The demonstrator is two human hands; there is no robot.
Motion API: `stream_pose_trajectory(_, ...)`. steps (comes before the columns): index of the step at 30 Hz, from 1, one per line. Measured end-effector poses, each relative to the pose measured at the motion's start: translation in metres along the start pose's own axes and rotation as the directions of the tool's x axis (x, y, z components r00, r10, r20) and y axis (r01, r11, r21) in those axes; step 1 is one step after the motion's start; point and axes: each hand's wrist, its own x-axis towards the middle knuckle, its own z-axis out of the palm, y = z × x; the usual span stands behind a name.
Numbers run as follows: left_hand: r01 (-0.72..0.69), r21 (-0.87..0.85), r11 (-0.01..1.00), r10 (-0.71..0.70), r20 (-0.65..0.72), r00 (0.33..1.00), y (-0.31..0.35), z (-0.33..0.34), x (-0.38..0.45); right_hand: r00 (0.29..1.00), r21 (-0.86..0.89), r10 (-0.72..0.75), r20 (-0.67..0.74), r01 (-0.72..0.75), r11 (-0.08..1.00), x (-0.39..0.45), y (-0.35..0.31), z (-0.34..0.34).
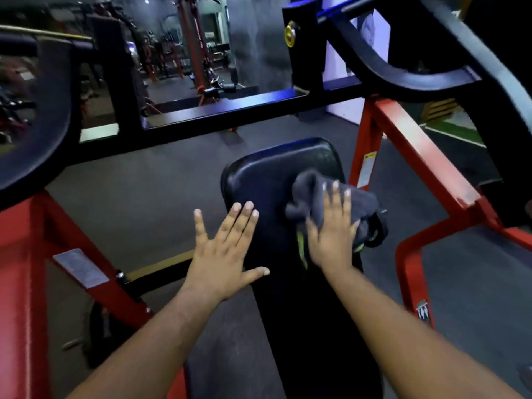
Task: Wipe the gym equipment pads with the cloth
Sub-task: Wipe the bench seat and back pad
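A black padded bench pad (267, 174) runs from the middle of the view down toward me. A crumpled dark grey cloth (308, 197) with a green edge lies on the pad's right side. My right hand (334, 228) presses flat on the cloth with straight fingers. My left hand (227, 249) is spread flat, its fingertips resting on the pad's left edge and its thumb pointing toward the pad.
Red steel frame legs (403, 139) flank the pad on both sides. A black crossbar (230, 110) spans above the pad's far end, and curved black arms (403, 79) hang at upper right. A round black knob (377, 231) sits right of the cloth. Dark rubber floor (144, 191) lies around.
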Motion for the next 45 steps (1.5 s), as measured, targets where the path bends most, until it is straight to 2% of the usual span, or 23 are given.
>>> stream_pose_trajectory(2,0.014,0.0,1.0,-0.014,0.013,1.0,-0.007,-0.004,-0.001,0.987,0.093,0.147,-0.068,-0.14,0.986,0.054,-0.036,-0.012)
stream_pose_trajectory(4,0.087,-0.053,0.995,-0.088,-0.018,0.996,-0.011,-0.006,0.0,0.985,0.073,0.139,-0.106,-0.131,0.989,0.072,-0.071,-0.014)
stream_pose_trajectory(7,0.216,-0.204,0.955,-0.227,-0.029,0.974,-0.019,-0.006,-0.002,0.984,0.02,-0.179,0.002,0.179,0.984,0.026,-0.111,0.0)
stream_pose_trajectory(9,0.267,-0.282,0.922,-0.278,0.001,0.961,-0.023,-0.006,-0.006,0.917,-0.026,-0.385,0.107,0.39,0.921,0.007,-0.104,0.002)
stream_pose_trajectory(11,0.3,-0.32,0.899,-0.302,0.044,0.952,-0.028,-0.008,-0.01,0.869,-0.124,-0.476,0.137,0.492,0.862,0.036,-0.087,-0.013)
stream_pose_trajectory(13,0.317,-0.307,0.897,-0.305,0.086,0.948,-0.031,-0.011,-0.011,0.906,-0.163,-0.403,0.127,0.42,0.893,0.071,-0.084,-0.026)
stream_pose_trajectory(16,0.308,-0.361,0.88,-0.283,0.121,0.951,-0.029,-0.016,-0.017,0.952,-0.16,-0.299,0.064,0.305,0.939,0.06,-0.106,-0.012)
stream_pose_trajectory(19,0.218,-0.464,0.858,-0.202,0.086,0.976,-0.024,-0.014,-0.027,0.934,-0.147,-0.353,0.046,0.356,0.923,0.02,-0.101,0.005)
stream_pose_trajectory(21,0.162,-0.469,0.868,-0.159,0.047,0.986,-0.016,-0.006,-0.034,0.914,-0.127,-0.401,0.061,0.406,0.905,0.003,-0.08,0.009)
stream_pose_trajectory(24,0.154,-0.474,0.867,-0.159,0.029,0.987,0.002,0.007,-0.046,0.883,-0.115,-0.464,0.071,0.469,0.876,-0.03,-0.057,0.017)
stream_pose_trajectory(27,0.135,-0.437,0.889,-0.128,0.046,0.991,0.029,0.023,-0.068,0.855,-0.092,-0.499,0.139,0.513,0.854,-0.075,-0.029,0.029)
stream_pose_trajectory(29,0.149,-0.398,0.905,-0.109,0.122,0.987,0.049,0.034,-0.091,0.843,-0.079,-0.51,0.171,0.528,0.846,-0.104,-0.009,0.036)
stream_pose_trajectory(31,0.217,-0.366,0.905,-0.118,0.273,0.955,0.071,0.038,-0.116,0.832,-0.075,-0.522,0.189,0.542,0.837,-0.133,0.006,0.04)
stream_pose_trajectory(33,0.296,-0.341,0.892,-0.117,0.459,0.881,0.091,0.035,-0.136,0.816,-0.072,-0.532,0.226,0.559,0.826,-0.156,0.02,0.038)
stream_pose_trajectory(35,0.313,-0.336,0.888,-0.061,0.59,0.805,0.106,0.028,-0.149,0.789,-0.055,-0.535,0.303,0.575,0.817,-0.178,0.035,0.034)
stream_pose_trajectory(39,0.285,-0.365,0.886,0.136,0.794,0.592,0.134,0.019,-0.17,0.725,-0.041,-0.423,0.543,0.526,0.849,-0.236,0.077,0.02)
stream_pose_trajectory(41,0.297,-0.365,0.883,0.175,0.84,0.513,0.146,0.015,-0.181,0.615,-0.061,-0.282,0.737,0.475,0.878,-0.262,0.093,0.011)
stream_pose_trajectory(43,0.339,-0.373,0.864,0.176,0.854,0.49,0.157,0.008,-0.19,0.475,-0.087,-0.138,0.869,0.421,0.903,-0.274,0.103,-0.001)
stream_pose_trajectory(45,0.373,-0.382,0.846,0.155,0.844,0.513,0.166,-0.006,-0.197,0.445,-0.084,-0.073,0.892,0.324,0.942,-0.282,0.106,-0.017)
